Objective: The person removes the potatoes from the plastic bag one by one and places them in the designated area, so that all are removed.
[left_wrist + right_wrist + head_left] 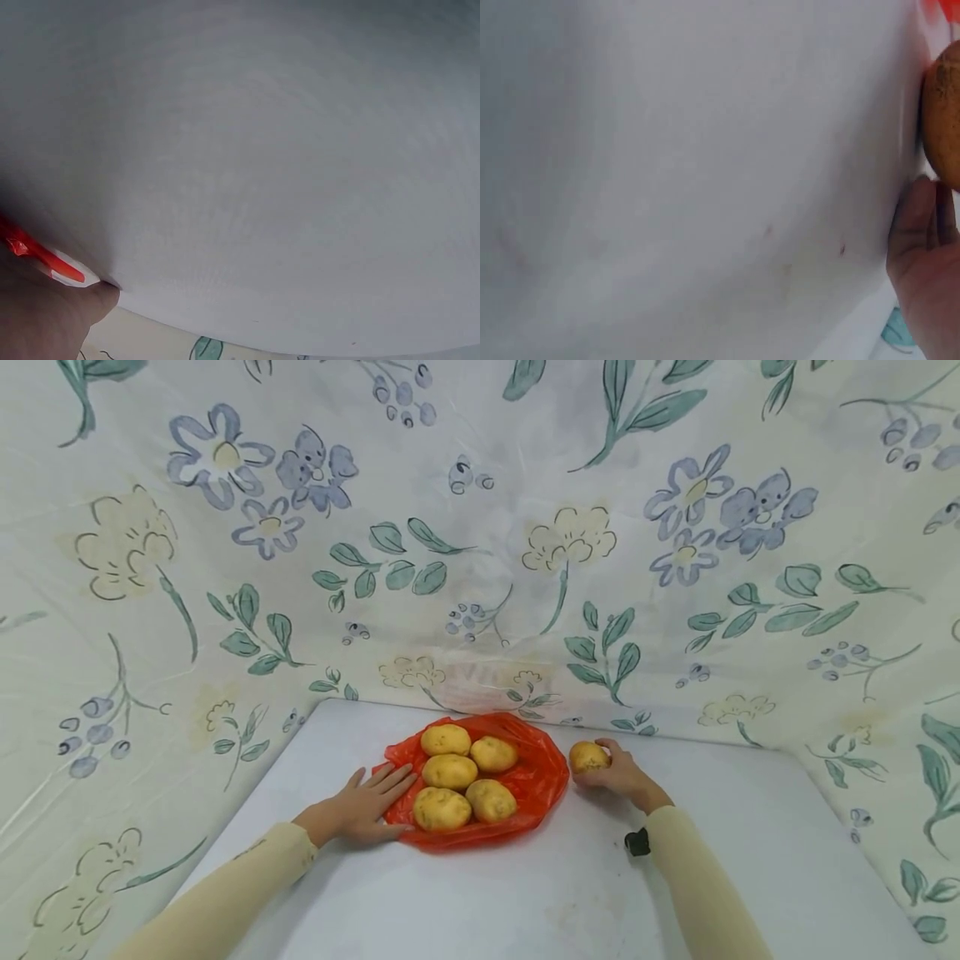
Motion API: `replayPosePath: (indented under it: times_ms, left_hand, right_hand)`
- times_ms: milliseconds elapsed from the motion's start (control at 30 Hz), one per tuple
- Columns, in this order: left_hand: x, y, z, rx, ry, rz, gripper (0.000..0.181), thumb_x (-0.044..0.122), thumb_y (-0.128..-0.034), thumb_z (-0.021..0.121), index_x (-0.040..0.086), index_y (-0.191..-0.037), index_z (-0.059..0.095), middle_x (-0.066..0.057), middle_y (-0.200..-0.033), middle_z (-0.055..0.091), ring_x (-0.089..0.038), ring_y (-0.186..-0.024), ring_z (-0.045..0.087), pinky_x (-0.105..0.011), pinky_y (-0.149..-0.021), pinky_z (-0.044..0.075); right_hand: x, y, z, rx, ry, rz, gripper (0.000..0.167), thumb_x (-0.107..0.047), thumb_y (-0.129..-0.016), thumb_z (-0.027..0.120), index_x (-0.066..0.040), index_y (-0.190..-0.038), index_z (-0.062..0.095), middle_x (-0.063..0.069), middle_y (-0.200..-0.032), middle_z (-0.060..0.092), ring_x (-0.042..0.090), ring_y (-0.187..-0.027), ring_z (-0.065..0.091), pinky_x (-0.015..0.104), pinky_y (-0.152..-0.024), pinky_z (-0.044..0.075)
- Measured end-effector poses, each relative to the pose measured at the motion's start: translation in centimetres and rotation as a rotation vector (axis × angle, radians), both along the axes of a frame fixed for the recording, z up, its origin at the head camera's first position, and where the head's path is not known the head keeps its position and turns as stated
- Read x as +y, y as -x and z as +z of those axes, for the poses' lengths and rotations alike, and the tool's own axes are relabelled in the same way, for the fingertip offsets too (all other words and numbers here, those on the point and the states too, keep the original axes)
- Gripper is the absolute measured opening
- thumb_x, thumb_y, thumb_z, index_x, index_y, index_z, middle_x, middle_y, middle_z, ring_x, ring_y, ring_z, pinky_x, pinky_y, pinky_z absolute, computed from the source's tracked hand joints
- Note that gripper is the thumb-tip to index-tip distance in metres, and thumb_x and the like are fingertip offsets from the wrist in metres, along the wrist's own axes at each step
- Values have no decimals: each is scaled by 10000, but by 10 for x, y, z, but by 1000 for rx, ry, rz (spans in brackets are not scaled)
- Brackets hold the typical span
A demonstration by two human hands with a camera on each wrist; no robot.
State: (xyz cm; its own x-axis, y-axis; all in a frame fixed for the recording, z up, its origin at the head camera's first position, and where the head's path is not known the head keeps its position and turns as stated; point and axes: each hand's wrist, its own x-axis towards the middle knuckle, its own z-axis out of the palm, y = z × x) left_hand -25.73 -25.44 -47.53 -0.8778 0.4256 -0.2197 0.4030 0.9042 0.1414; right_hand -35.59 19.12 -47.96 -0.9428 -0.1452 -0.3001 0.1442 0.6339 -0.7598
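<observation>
Several yellow potatoes (450, 772) lie grouped on a spread red plastic bag (540, 777). My left hand (362, 810) lies flat at the bag's left edge, fingers spread and fingertips resting on the plastic. In the left wrist view only part of that hand (45, 315) shows, beside a strip of red bag (45, 259). To the right of the bag, my right hand (619, 777) holds a single potato (588, 757) between thumb and fingers, low at the table. The right wrist view shows this potato (943, 120) at the frame's edge, against the fingers.
Everything rests on a white table (480, 902). A floral-patterned sheet (480, 585) rises behind it and along both sides. A small black object (637, 842) sits at the right sleeve's cuff. Faint marks show on the tabletop.
</observation>
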Motion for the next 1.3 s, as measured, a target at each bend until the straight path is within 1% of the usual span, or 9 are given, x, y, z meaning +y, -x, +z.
replayPosePath:
  times_ms: [200,333,500,567,667,733,800,1000,1300]
  left_hand:
    - [-1,-2,-1,3,3,1,924,708,-895,476,142,-1582,227,-93,-1665,162,-394,-1522,139,-728,-1146,79]
    - [0,-3,-1,4,-1,1,925,714,-896,466,143,-1582,225,-95,-1664,162,-397,-1522,134,-724,-1149,77]
    - [1,-3,-2,-5,5,0,933,725,-892,460,146,-1583,219,-93,-1666,154,-399,-1523,128,-725,-1149,73]
    - [0,-3,-2,-9,8,5,939,729,-886,466,149,-1583,222,-91,-1667,154,-400,-1522,129,-728,-1147,68]
    - [-1,-1,-1,-8,16,12,941,728,-883,473,155,-1585,220,-85,-1668,149,-396,-1524,125,-727,-1148,58]
    - [-2,0,0,0,16,11,938,722,-886,475,149,-1584,222,-91,-1667,154,-398,-1521,132,-732,-1144,59]
    - [-1,1,1,4,14,10,934,719,-890,471,151,-1585,216,-90,-1667,150,-394,-1524,128,-730,-1146,58]
    - [0,2,1,-4,5,0,936,714,-896,464,132,-1584,210,-111,-1665,146,-413,-1519,125,-739,-1139,56]
    - [2,1,-2,-5,0,2,920,700,-899,478,142,-1583,220,-104,-1665,152,-408,-1519,130,-735,-1142,59]
  right_hand:
    - [4,-1,-1,0,72,76,955,-324,-797,766,-227,-1560,200,210,-1458,409,378,-1277,433,616,-1088,373]
    - [4,-1,0,3,49,64,898,-373,-794,775,-205,-1524,279,178,-1431,438,367,-1251,450,582,-1051,421]
    - [7,-3,-1,12,15,16,940,-474,-780,779,-153,-1516,291,191,-1426,441,367,-1232,454,566,-1022,449]
    - [8,-3,-2,10,26,6,966,-490,-778,781,-174,-1532,267,195,-1435,435,365,-1234,457,566,-1032,443]
    - [10,-2,-2,17,48,40,975,-493,-807,761,-225,-1566,211,194,-1455,417,368,-1241,448,566,-1037,437]
    - [10,-1,-1,23,58,64,963,-487,-823,748,-266,-1576,189,178,-1460,412,366,-1244,440,557,-1036,435]
    - [11,0,-1,32,60,83,942,-471,-840,735,-267,-1578,187,167,-1459,406,366,-1247,428,552,-1031,437]
    - [11,1,-2,48,49,66,971,-383,-803,794,-249,-1566,208,155,-1481,393,367,-1268,424,585,-1064,407]
    - [9,-2,1,38,42,60,956,-300,-810,777,-239,-1562,190,171,-1497,363,384,-1291,402,626,-1085,364]
